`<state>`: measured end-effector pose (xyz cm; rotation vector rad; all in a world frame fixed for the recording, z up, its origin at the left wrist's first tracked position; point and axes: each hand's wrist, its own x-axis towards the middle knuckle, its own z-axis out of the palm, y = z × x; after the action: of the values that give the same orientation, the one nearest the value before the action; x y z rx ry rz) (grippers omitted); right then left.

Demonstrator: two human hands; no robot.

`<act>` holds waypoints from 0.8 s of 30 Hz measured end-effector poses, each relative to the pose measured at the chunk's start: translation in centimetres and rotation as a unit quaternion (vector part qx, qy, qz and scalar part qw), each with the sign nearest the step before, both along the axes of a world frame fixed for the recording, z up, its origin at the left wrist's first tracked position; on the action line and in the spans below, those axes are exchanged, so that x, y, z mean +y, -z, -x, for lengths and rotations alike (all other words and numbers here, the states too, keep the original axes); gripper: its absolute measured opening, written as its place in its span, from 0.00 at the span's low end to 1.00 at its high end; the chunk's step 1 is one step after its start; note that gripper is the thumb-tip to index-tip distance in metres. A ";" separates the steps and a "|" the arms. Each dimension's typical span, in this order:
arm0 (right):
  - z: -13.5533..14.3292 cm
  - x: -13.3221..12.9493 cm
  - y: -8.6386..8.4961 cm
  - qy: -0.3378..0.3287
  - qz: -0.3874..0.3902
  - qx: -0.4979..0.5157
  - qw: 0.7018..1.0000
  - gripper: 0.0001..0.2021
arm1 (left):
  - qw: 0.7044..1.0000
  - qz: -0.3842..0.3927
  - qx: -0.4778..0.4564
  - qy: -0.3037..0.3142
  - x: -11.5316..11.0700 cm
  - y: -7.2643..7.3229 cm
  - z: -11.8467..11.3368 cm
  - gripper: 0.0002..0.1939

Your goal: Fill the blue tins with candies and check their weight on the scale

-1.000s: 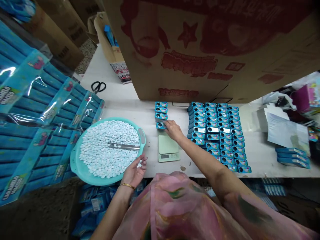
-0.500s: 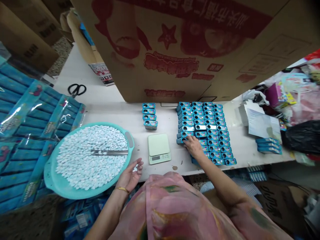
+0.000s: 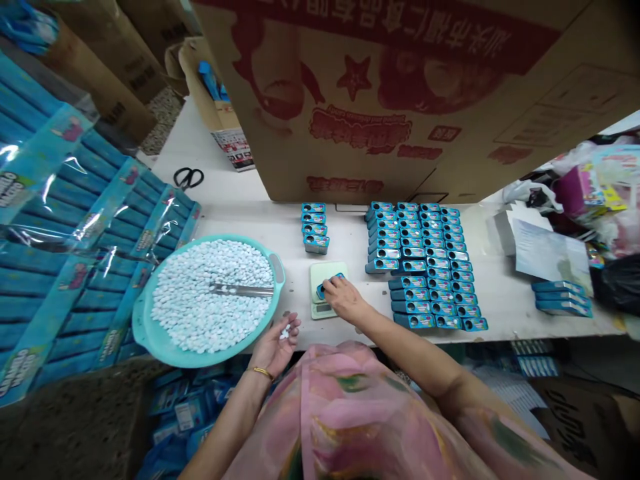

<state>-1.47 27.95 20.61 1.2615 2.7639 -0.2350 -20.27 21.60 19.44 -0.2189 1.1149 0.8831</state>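
Observation:
My right hand (image 3: 343, 298) grips a small blue tin (image 3: 321, 291) with a dark round opening, on the pale green kitchen scale (image 3: 320, 269). At the table's front edge, my left hand (image 3: 275, 345) is palm up, its fingers curled round a few white candies (image 3: 285, 331). Beside it stands a turquoise basin (image 3: 141, 321) full of similar white candies (image 3: 200, 323), with a metal trough-like scoop (image 3: 247, 291) lying in them. Several blue tins (image 3: 316, 243) form a short column behind the scale. To its right, a larger block of tins (image 3: 417, 293) stands in columns.
A big cardboard carton (image 3: 365, 163) stands along the back of the table. Black scissors (image 3: 189, 178) and a small open carton (image 3: 233, 148) lie at back left. Wrapped blue packs (image 3: 65, 200) fill the left side. Flat blue boxes (image 3: 563, 303) are stacked at right.
My right hand has moved left from the block of tins to the scale, bringing one tin with it. My left hand still holds candies by the basin. The view has shifted slightly.

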 end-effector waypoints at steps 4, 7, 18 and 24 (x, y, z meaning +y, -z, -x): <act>0.2 -0.4 0.9 0.005 0.041 0.112 0.993 0.13 | 1.000 0.002 -0.001 -0.013 -0.5 0.3 0.7 0.08; -0.8 -0.6 1.0 0.031 0.073 0.287 0.955 0.17 | 1.000 0.011 0.001 -0.021 -0.7 0.5 1.0 0.08; -5.3 -0.4 1.4 0.256 0.023 0.433 0.864 0.10 | 0.999 -0.006 -0.007 -0.053 -0.6 0.2 2.2 0.08; -5.4 -1.1 2.5 0.267 0.071 0.422 0.864 0.15 | 0.993 -0.024 0.049 -0.103 0.4 -0.1 4.4 0.08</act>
<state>3.95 26.89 18.09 2.2797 2.7804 -1.2879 -24.71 22.01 19.55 -0.2560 1.1756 1.1125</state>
